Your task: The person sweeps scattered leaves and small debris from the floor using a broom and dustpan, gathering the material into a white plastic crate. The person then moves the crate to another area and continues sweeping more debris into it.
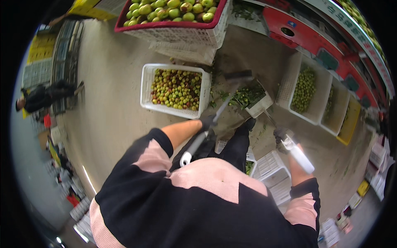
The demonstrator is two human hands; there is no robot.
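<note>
My left hand (pixel 207 122), in a dark glove, grips the long pale handle of a broom (pixel 224 109). The dark broom head (pixel 238 75) is on the floor just above the dustpan, slightly blurred. In its own dark glove, my right hand (pixel 281 139) holds the long handle of a white dustpan (pixel 262 104) with a comb-like toothed edge. Green leaves (pixel 248 94) with a few small fruits lie in and against the dustpan. More leaf bits are scattered on the floor between the pan and a white crate (pixel 143 90) of small green and reddish fruit.
A white crate with a red-lined rim (pixel 167 27) holds more fruit at the top. On the right, white bins (pixel 305 116) and a yellow bin (pixel 349 124) stand under a red machine (pixel 310 40). White crates (pixel 274 173) stand beside my legs. A person (pixel 43 96) stands far left.
</note>
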